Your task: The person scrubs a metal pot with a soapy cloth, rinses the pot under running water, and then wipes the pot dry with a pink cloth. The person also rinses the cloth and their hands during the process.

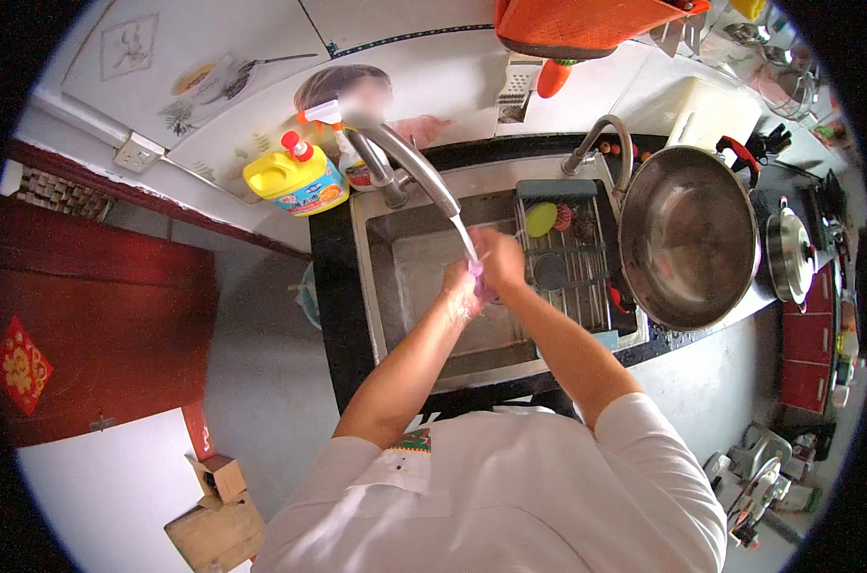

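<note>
Water runs from a curved metal faucet (422,172) onto a small purple-pink item (480,281) between my hands, above a stainless steel sink (412,315). My left hand (463,288) is closed around the item's left side. On its right, my right hand (499,261) also grips it, with blurred fingers. What the item is, I cannot tell. Just right of my hands, a metal drying rack (573,301) sits over the sink, holding a green oval scrubber (541,219) and a pink scrubber (563,216).
A large wok (687,240) leans at the sink's right, beside a lidded pot (789,256). A yellow detergent jug (297,179) and a spray bottle (354,157) stand at the back left. A second, thinner faucet (605,143) rises behind the rack. An orange basket (569,29) hangs above.
</note>
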A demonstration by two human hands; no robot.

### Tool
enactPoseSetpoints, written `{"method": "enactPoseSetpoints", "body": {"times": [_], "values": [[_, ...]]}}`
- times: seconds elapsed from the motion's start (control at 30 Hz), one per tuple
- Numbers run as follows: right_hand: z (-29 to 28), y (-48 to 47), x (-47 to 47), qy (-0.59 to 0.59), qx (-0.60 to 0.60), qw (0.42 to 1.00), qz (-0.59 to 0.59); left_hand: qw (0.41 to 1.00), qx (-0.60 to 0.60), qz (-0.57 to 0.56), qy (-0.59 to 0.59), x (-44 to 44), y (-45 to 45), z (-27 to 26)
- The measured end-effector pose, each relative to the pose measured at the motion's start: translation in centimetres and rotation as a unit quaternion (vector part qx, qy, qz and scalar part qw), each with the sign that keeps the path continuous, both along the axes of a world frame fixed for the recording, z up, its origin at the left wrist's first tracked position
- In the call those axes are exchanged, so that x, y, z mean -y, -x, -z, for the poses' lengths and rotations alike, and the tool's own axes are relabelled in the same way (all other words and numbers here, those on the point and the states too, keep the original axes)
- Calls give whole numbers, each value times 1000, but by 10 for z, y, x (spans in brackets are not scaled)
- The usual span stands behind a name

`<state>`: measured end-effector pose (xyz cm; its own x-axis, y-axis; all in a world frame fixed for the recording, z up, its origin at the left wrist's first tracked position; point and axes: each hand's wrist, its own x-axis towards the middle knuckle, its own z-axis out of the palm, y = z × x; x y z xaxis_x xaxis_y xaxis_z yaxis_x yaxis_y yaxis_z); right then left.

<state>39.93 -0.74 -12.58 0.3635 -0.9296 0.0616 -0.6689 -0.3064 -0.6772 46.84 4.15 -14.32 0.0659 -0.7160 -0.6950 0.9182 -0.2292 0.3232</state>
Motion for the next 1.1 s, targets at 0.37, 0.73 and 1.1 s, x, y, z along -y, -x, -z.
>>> {"method": "enactPoseSetpoints", "body": {"times": [0.37, 0.73, 1.1], "values": [[-17, -10, -19, -31, 37, 999, 7, 998, 28, 30, -49, -1, -8, 35], [-21, -22, 13, -656, 496, 570, 13, 995, -43, -91, -15, -54, -85, 35], [-7, 35, -2, -513, 539, 662, 87, 990, -54, 40, 120, -13, -40, 3]]}}
